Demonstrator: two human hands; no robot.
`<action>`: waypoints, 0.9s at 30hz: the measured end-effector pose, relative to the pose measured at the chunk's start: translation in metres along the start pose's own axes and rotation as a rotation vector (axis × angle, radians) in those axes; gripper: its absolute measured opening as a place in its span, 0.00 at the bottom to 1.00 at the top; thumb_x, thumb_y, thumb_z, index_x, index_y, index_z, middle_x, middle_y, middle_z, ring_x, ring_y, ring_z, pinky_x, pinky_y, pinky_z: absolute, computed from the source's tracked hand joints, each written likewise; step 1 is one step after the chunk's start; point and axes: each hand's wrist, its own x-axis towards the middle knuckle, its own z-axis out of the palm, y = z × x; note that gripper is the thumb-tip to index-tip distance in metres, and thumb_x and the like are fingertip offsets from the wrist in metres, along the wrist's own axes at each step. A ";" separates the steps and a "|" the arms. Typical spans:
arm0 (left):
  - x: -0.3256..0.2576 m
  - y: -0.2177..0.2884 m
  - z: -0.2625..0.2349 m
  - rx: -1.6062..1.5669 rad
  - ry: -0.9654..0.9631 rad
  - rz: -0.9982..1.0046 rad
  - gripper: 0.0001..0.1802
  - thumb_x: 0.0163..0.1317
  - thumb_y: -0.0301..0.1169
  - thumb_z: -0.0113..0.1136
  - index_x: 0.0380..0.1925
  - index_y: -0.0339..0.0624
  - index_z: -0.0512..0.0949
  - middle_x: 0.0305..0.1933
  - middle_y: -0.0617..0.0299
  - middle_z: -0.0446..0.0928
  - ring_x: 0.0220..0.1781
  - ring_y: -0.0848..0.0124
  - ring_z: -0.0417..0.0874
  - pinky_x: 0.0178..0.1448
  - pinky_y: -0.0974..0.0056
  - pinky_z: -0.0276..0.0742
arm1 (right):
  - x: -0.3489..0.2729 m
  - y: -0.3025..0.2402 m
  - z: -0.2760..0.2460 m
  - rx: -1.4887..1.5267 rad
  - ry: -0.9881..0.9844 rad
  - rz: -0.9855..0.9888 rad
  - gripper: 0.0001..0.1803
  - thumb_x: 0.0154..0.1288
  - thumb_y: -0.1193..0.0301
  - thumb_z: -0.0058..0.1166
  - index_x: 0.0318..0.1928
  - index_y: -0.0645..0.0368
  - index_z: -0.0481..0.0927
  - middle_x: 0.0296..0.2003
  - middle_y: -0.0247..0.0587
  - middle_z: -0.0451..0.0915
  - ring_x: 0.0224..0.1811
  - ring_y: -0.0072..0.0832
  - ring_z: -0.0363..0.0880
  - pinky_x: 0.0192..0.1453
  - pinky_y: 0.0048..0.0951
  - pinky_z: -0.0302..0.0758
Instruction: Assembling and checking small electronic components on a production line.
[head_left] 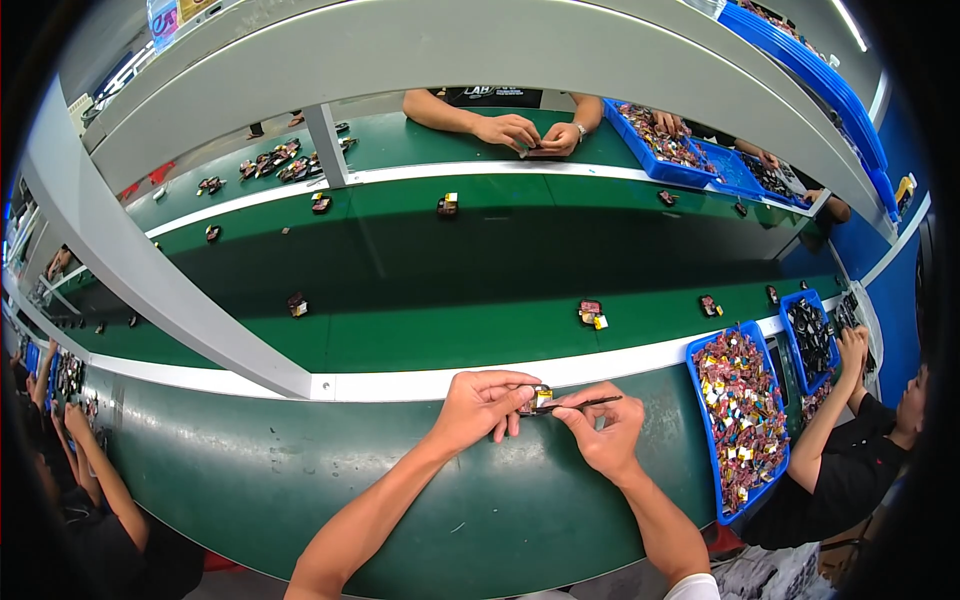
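Below long white rail (400, 386): left hand (478, 410) pinches small black-and-yellow part (542, 397).
Thin black stick (598, 401): right hand (606, 432) pinches it, roughly along rail, toward part.

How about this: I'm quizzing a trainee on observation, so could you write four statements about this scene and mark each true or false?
1. The left hand holds a small device. True.
2. The right hand is empty. False: it holds a thin black implement.
3. The nearest blue tray is left of both hands. False: it is on their right.
4. The person opposite wears a wristwatch. True.
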 end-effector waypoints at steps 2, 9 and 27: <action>0.000 0.000 0.000 0.018 -0.003 -0.014 0.13 0.71 0.26 0.61 0.50 0.29 0.83 0.29 0.58 0.84 0.20 0.77 0.80 0.18 0.74 0.70 | 0.000 -0.001 -0.001 -0.009 -0.009 -0.015 0.07 0.57 0.82 0.70 0.35 0.65 0.84 0.22 0.32 0.83 0.14 0.07 0.64 0.21 0.15 0.58; 0.000 -0.003 0.000 0.000 0.027 0.018 0.12 0.71 0.25 0.60 0.50 0.28 0.83 0.28 0.58 0.82 0.20 0.77 0.80 0.18 0.74 0.71 | 0.000 -0.008 0.000 0.021 0.014 0.090 0.08 0.56 0.81 0.71 0.36 0.64 0.84 0.18 0.30 0.80 0.13 0.09 0.66 0.21 0.15 0.59; 0.001 0.006 0.001 0.017 -0.005 -0.029 0.14 0.69 0.25 0.62 0.51 0.27 0.82 0.27 0.58 0.84 0.21 0.77 0.80 0.19 0.73 0.72 | 0.001 -0.012 0.003 -0.174 0.003 -0.186 0.06 0.52 0.82 0.70 0.29 0.61 0.85 0.31 0.38 0.90 0.11 0.14 0.67 0.20 0.18 0.64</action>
